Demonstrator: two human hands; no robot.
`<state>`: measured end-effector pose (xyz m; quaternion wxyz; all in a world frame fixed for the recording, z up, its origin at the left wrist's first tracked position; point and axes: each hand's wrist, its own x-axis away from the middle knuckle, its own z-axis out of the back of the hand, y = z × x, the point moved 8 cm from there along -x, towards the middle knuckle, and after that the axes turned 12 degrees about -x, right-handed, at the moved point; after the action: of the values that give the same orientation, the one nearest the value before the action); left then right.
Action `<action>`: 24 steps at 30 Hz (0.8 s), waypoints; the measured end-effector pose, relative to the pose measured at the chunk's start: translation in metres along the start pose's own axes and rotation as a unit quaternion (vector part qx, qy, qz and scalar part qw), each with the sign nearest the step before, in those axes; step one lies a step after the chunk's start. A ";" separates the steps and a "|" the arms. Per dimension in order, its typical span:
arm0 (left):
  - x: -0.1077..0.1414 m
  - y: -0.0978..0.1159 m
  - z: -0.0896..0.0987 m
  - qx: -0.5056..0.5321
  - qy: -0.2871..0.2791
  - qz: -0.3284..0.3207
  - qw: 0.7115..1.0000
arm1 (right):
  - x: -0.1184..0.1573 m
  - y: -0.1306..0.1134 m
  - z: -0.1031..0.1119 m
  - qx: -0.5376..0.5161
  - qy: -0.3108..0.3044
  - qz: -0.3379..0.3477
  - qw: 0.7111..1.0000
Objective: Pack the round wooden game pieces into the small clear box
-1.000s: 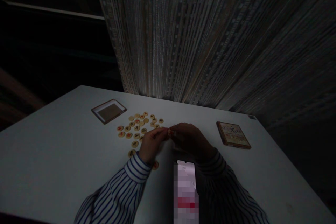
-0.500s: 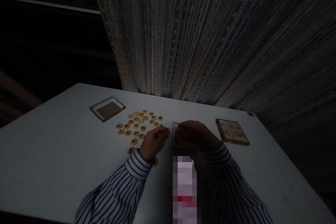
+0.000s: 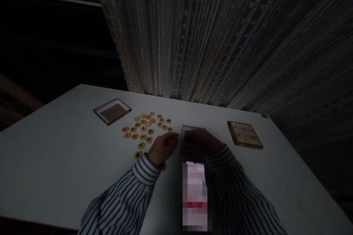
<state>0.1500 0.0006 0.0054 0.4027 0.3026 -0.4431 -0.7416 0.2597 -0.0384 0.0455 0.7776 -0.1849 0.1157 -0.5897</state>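
My left hand [image 3: 163, 148] is closed, its fingers curled beside the left edge of a small shallow box [image 3: 190, 127]. Whatever it may hold is hidden. Bent down into that box is my right hand [image 3: 202, 140], fingers drawn together and in shadow; I cannot make out anything between them. Its palm covers most of the inside. Left of the box, several round wooden Chinese chess pieces [image 3: 143, 129] lie scattered, some with red characters, some with black and a few blank side up. One red piece [image 3: 164, 167] rests by my left wrist.
An open, clear-topped box lid or tray [image 3: 112, 111] lies at the back left of the white table [image 3: 55, 161]. A printed wooden case [image 3: 245, 134] sits at the right. A phone-like object [image 3: 194, 194], blurred out, is near my body. A string curtain [image 3: 176, 36] hangs behind.
My right hand has moved slightly left and down into the box, now covering the row of pieces seen there before. My left hand has hardly moved. The view has shifted a little.
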 end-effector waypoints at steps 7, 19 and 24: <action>0.001 0.001 0.000 -0.022 -0.003 -0.003 1.000 | -0.003 0.005 -0.007 0.042 -0.016 -0.023 0.999; 0.002 0.007 -0.005 -0.071 -0.038 -0.015 0.997 | -0.003 0.007 -0.012 0.028 -0.027 -0.016 0.999; 0.002 0.006 -0.008 -0.101 -0.050 -0.025 0.993 | -0.002 0.006 -0.011 0.032 -0.025 0.004 0.999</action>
<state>0.1570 -0.0063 0.0072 0.3893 0.2337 -0.3777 -0.8069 0.2606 -0.0366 0.0331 0.7879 -0.1739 0.0780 -0.5856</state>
